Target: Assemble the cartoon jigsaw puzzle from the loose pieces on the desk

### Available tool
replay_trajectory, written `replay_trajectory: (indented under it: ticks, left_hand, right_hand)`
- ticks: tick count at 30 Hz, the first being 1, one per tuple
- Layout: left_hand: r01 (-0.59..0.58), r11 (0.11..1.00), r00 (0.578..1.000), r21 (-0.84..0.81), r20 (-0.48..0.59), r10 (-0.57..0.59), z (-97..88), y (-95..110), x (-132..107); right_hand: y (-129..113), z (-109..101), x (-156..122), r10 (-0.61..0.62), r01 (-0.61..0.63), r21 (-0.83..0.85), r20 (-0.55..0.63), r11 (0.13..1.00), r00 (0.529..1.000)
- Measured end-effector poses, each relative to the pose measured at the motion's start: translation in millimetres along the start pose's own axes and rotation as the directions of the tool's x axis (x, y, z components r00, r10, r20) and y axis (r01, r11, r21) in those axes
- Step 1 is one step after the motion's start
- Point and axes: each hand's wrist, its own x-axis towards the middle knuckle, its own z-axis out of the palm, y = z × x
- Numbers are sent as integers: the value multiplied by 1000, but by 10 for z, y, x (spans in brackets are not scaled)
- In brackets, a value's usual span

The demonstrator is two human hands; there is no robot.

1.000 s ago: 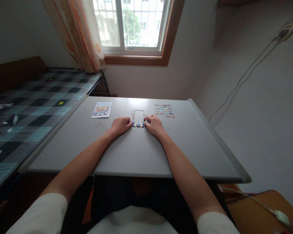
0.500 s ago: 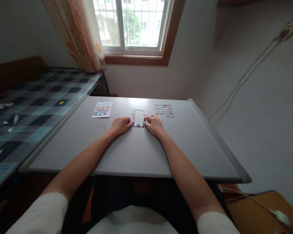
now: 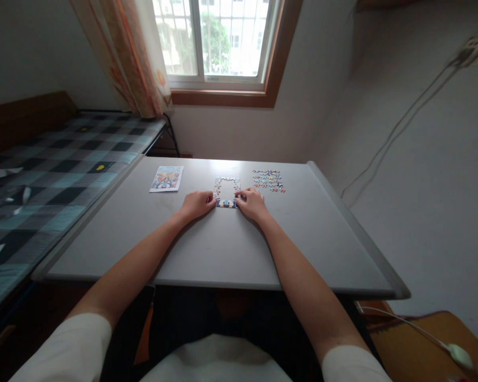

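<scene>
A rectangular jigsaw puzzle frame [image 3: 226, 203] lies flat on the grey table [image 3: 223, 244], its joined border pieces running around a bare middle. The bottom strip is blue and white. My left hand [image 3: 199, 203] rests on the table with curled fingers pressed to the frame's lower left edge. On the opposite side, my right hand [image 3: 252, 202] has its thumb and bent fingers closed at the lower right edge. Whether either hand also pinches a single loose piece is too small to tell.
Several loose jigsaw pieces [image 3: 267, 179] lie in rough rows beyond my right hand. A colourful picture sheet [image 3: 167, 179] is at the back left. A bed with a checked cover [image 3: 83, 159] stands along the left, and a wall [image 3: 422, 185] borders the right.
</scene>
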Motion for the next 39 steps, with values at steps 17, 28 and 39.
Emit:
replay_trajectory:
  ticks: [17, 28, 39]
  left_hand:
    - [-4, 1000, 1000, -11, -8, 4, 24, -18, 0]
    - [7, 1000, 1000, 8, 18, -7, -8, 4, -2]
    - [11, 1000, 1000, -1, 13, -11, -8, 3, -6]
  right_hand:
    - [-18, -20, -2, 8, -8, -23, 22, 1000, 1000]
    - [-21, -19, -3, 10, -9, -12, 20, 1000, 1000]
    - [-17, -8, 0, 8, -8, -15, 16, 1000, 1000]
